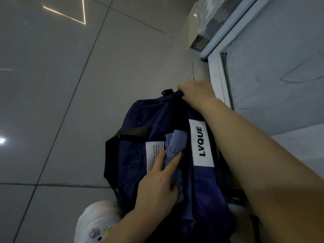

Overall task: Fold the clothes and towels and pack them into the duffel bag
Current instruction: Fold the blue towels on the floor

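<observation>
Blue cloth [172, 151] sits inside the open duffel bag [133, 137]; left hand [157, 181] presses it with straight fingers, right hand [194, 92] grips the bag's far end, contents below hidden.

A single head-worn wide-angle view is provided. The scene is looked down on steeply from above and close in, with the frame tilted. The navy duffel bag [154, 130] on the tiled floor [52, 85] is centred low, both forearms entering from the lower edge. A door frame [215, 74] is caught at right.
</observation>
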A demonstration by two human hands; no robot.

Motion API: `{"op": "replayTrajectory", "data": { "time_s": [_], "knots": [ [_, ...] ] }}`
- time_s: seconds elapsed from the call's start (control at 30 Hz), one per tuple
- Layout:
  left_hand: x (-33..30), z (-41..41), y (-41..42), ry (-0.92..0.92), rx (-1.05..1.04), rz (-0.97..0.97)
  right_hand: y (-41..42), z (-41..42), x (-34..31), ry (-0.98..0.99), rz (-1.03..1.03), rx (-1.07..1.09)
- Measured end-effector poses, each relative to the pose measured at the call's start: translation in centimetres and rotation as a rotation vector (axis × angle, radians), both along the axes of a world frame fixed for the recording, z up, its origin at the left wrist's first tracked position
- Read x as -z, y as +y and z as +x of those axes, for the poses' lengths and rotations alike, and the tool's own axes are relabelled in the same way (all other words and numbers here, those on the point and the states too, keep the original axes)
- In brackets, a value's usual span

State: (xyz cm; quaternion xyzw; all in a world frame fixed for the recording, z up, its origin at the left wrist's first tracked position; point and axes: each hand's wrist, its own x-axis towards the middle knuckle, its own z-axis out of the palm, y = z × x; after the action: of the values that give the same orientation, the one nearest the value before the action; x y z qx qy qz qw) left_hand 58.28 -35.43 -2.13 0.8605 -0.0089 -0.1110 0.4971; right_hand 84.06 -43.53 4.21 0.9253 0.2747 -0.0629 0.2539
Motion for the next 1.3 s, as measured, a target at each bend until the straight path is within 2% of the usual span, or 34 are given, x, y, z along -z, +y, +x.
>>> {"op": "replayTrajectory", "data": {
  "time_s": [0.13,0.27,0.37,0.5,0.67,0.83,0.93,1.03,1.17,1.3],
  "knots": [
    [0.6,0.4,0.7,0.093,-0.039,-0.006,-0.5,-2.4,0.1,-0.017,0.130,0.139],
    [1.5,0.1,1.4,0.077,-0.092,-0.065,-2.3,-10.2,-0.8,-0.121,0.226,0.340],
    [1.5,0.2,1.4,0.041,-0.092,-0.088,-5.6,-13.4,-0.1,-0.022,0.248,0.506],
    [0.7,0.9,-0.4,0.026,-0.127,-0.032,-8.3,-12.1,-1.5,-0.095,0.480,0.517],
    [-0.5,5.4,-5.6,-0.112,-0.181,0.031,-7.9,-10.6,-3.2,-0.096,0.532,0.478],
    [1.0,9.4,-7.2,0.017,-0.067,0.254,-8.0,-10.5,-2.8,-0.066,0.580,0.444],
    [2.3,9.1,-7.5,-0.067,-0.154,0.206,-8.1,-10.3,-2.7,-0.037,0.583,0.437],
    [3.2,7.8,-8.0,-0.026,-0.127,0.203,-8.2,-10.2,-2.6,-0.029,0.603,0.427],
    [3.3,8.1,-8.4,0.127,-0.137,0.085,-8.7,-10.6,-2.4,-0.021,0.627,0.414],
    [2.8,8.6,-8.5,0.048,-0.197,0.050,-9.5,-10.6,-2.8,-0.012,0.626,0.419]
  ]
}}
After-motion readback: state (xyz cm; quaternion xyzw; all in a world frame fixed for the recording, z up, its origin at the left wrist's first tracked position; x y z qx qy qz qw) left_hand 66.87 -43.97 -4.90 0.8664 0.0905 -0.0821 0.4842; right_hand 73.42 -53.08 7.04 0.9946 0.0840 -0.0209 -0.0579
